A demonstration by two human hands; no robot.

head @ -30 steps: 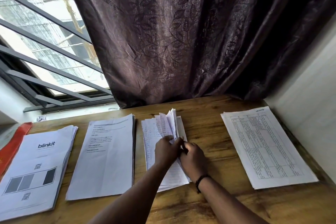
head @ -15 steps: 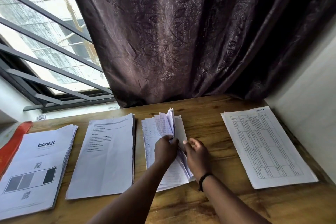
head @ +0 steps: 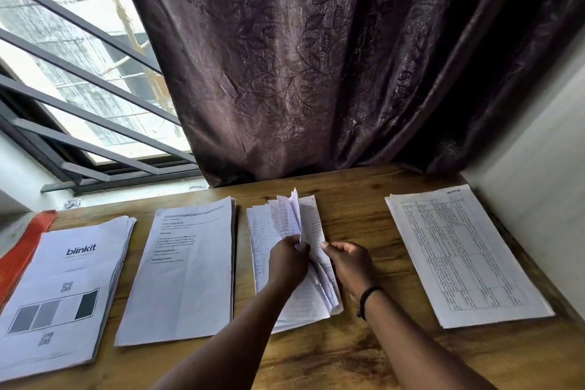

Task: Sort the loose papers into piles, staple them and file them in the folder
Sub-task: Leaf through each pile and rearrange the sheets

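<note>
Several paper piles lie in a row on the wooden table (head: 348, 358). A thick pile with a "blinkit" cover (head: 60, 291) is at the far left, then a typed-text pile (head: 183, 269), a handwritten pile (head: 285, 231) and a pile of printed tables (head: 465, 253) at the right. My left hand (head: 289, 260) pinches a fanned bunch of sheets lifted off the handwritten pile. My right hand (head: 351, 264) holds the right edge of the same pile, its fingertips on a sheet. A red folder (head: 22, 253) pokes out under the blinkit pile.
A dark patterned curtain (head: 316, 57) hangs just behind the table. A barred window (head: 79, 79) is at the back left and a white wall (head: 538, 152) closes the right side. Bare wood shows between the handwritten and table piles.
My right hand has slid right and opened out from the left hand, spreading the sheets of the handwritten pile. The lifted sheets stay fanned in my left hand. The other piles are unmoved.
</note>
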